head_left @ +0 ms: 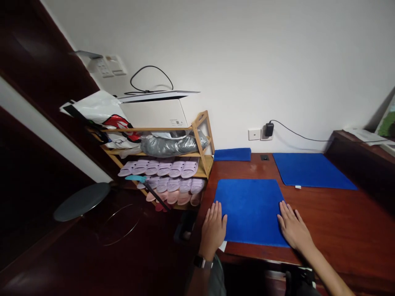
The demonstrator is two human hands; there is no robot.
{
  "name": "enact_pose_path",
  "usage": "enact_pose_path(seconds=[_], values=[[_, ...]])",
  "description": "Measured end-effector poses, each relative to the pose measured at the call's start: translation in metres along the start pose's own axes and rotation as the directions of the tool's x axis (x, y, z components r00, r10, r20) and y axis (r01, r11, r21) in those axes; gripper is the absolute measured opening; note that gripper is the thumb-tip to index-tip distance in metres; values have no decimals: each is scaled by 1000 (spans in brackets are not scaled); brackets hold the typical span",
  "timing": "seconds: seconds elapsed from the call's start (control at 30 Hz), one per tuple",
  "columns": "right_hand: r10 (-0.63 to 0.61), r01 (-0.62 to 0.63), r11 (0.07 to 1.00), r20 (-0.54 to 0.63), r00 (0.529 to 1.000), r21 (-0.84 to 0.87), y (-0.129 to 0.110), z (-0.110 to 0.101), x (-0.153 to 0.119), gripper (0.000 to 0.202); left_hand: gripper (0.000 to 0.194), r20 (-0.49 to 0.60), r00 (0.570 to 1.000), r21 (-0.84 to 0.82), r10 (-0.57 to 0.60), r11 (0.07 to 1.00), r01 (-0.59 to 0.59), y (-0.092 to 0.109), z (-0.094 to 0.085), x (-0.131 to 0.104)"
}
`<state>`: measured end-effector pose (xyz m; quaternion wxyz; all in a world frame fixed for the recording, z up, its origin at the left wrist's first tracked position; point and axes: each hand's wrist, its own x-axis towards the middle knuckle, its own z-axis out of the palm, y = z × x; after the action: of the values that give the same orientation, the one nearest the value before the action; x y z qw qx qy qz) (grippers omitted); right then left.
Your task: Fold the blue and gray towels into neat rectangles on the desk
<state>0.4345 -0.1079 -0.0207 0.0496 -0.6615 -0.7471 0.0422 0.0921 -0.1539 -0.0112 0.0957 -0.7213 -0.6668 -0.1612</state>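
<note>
A blue cloth (251, 211) lies spread flat on the reddish-brown wooden table (333, 218), near its front edge. My left hand (213, 228) rests flat on the cloth's left edge, fingers stretched out; a watch is on that wrist. On the right edge of the same cloth lies my right hand (294, 227), also flat with its fingers spread. A second blue cloth (311, 169) is spread at the back right, with a small white tag on its near edge. A folded blue cloth (233, 154) sits at the back left by the wall.
Left of the table stands a wooden rack (203, 152) with purple and pink slippers (165, 167), bags and a white box (154, 113). A round stool (82, 201) is further left. A black plug (269, 129) with a cable is in the wall socket.
</note>
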Motion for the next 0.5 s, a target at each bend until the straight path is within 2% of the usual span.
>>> enact_pose_path(seconds=[0.13,0.37,0.5], values=[[6,-6,1000,-20,1000,11,2,-4,5,73,60,-15,1000,-21,-9,1000,9,1,3,7],[-32,41,994,-98,995,96,2,8,-36,73,61,-46,999,-32,-1,999,0,-2,4,4],[-23,33,994,-101,995,106,-3,6,-45,73,59,-54,999,-18,6,1000,-7,-7,3,5]])
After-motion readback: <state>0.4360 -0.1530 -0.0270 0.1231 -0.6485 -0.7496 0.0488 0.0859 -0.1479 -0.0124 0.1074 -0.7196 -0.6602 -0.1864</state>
